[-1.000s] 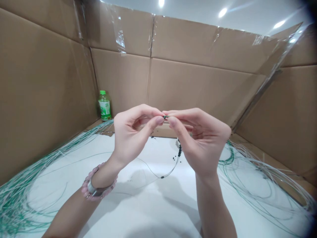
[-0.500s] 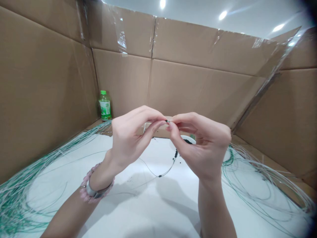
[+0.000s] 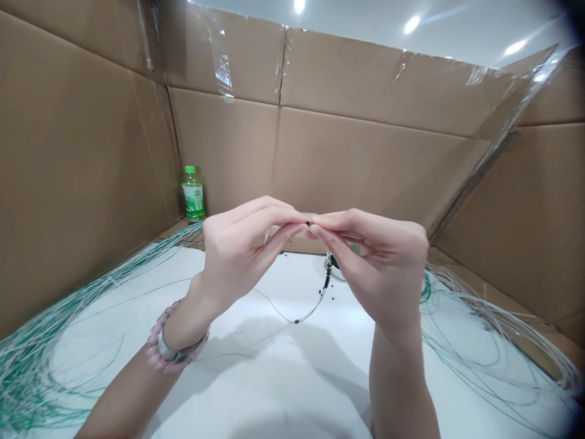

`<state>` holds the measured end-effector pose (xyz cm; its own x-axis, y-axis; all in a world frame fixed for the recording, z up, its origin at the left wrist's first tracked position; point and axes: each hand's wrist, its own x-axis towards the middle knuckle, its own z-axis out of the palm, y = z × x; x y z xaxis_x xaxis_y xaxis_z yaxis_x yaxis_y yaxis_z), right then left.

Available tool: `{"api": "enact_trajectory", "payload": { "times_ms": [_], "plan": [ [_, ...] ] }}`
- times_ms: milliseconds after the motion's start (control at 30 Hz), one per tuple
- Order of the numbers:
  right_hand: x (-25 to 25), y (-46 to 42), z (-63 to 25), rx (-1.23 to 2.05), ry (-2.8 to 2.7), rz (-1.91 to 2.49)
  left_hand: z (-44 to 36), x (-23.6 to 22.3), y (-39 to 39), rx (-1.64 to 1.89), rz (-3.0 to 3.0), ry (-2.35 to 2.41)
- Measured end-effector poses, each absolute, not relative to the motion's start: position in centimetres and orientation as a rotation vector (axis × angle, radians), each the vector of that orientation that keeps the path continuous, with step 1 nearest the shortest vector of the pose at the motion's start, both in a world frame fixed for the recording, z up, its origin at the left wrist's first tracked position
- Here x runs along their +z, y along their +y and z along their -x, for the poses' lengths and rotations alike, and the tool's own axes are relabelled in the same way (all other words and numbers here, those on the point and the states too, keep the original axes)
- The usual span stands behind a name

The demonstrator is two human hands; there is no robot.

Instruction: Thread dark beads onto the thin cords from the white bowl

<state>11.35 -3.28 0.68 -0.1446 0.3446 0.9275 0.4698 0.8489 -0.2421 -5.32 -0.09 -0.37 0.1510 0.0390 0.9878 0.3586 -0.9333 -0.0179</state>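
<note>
My left hand (image 3: 249, 250) is closed in a pinch, thumb against forefinger, on a tiny black bead-like piece (image 3: 308, 224). From the other side my right hand (image 3: 377, 259) pinches at the same spot, its fingertips meeting the left ones. The fingers cover most of the piece and whatever else the right hand holds. Below hangs a thin strand (image 3: 315, 310) with a row of black beads (image 3: 328, 275) strung along its upper part and one dark bead (image 3: 297, 321) lower down. Its upper end passes out of sight near my right hand.
Partly behind my right hand stands a white bowl (image 3: 337, 274) with black contents; loose black bits lie beside it. Green and white wires (image 3: 68, 317) cover the left side, more wires (image 3: 493, 366) the right. A green-capped bottle (image 3: 193, 195) stands at the back-left cardboard wall (image 3: 228, 140).
My right hand has closed in so that its fingertips meet the left ones, covering more of the tiny black piece. More of the beaded strand shows beside the bowl.
</note>
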Motion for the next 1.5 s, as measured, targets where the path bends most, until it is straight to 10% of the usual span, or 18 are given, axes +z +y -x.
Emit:
{"api": "enact_trajectory", "payload": {
  "times_ms": [1300,1500],
  "plan": [
    [1.2,-1.3,-12.2,0.687,-1.641,0.639,2.6,-3.0,3.4,-2.307,2.402,-0.624],
    [1.5,-1.3,-12.6,0.69,-1.561,0.502,-1.1,-10.7,7.9,-1.389,3.061,-0.923]
  ]
}}
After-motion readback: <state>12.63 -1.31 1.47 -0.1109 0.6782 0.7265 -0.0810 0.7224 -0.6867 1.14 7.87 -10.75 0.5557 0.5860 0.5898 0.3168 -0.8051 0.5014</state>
